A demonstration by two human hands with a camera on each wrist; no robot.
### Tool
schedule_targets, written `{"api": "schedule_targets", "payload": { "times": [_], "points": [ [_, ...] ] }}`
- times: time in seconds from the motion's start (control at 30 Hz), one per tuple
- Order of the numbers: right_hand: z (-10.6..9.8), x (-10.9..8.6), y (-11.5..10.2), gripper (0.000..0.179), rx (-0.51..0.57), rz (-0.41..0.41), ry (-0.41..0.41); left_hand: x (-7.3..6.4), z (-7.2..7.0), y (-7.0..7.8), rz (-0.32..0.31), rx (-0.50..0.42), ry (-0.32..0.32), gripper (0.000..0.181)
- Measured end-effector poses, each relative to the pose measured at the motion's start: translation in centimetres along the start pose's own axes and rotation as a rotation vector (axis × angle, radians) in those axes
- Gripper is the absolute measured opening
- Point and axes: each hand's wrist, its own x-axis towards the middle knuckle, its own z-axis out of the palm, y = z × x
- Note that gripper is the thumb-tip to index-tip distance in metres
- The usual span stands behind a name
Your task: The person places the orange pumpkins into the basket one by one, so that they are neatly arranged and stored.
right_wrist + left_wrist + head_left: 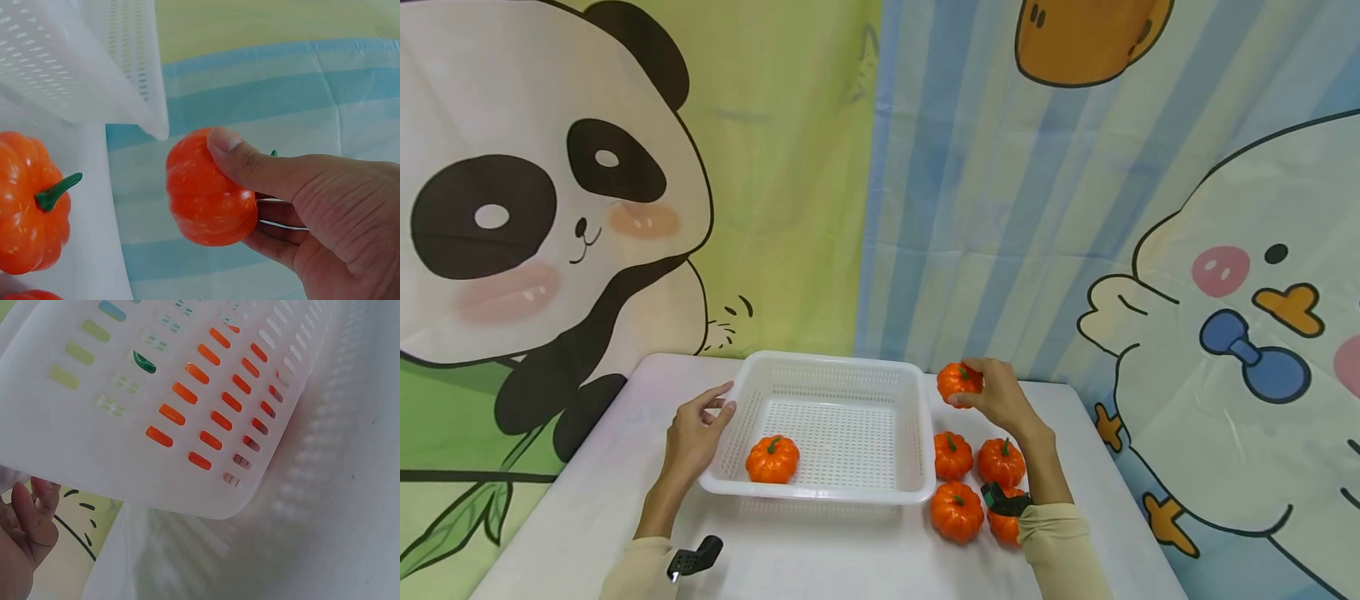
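My right hand (1003,398) grips a small orange pumpkin (209,194) between thumb and fingers, raised beyond the basket's right rim. A white perforated plastic basket (820,493) stands mid-table, with one pumpkin (772,460) in its near left part. That pumpkin shows orange through the slots in the left wrist view. Beside the basket's left rim is my left hand (692,433), fingers loosely bent and fingertips at the edge; whether they touch it is hard to tell. Several more pumpkins (957,512) sit right of the basket, one partly hidden by the right wrist.
The white table (805,558) carries the basket and pumpkins. Behind it hangs a printed cloth (790,208) with a panda, a white bird and blue stripes. Each wrist wears a black camera mount (696,558).
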Motion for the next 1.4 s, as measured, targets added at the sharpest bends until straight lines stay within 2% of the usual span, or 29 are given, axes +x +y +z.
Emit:
{"api": "schedule_targets", "payload": {
  "times": [0.57, 1.07, 1.4],
  "points": [
    [0.4, 0.2, -0.9, 0.066, -0.007, 0.014, -0.002, -0.1, 0.2, 0.1, 0.009, -0.004, 0.02, 0.048],
    [0.8, 1.1, -1.9, 0.059, 0.012, -0.032, -0.015, -0.3, 0.2, 0.3, -0.01, -0.017, -0.001, 0.049],
    [1.3, 1.9, -3.1, 0.069, 0.009, -0.027, -0.035, -0.3, 0.1, 0.2, 0.005, -0.021, 0.005, 0.049]
  ]
}}
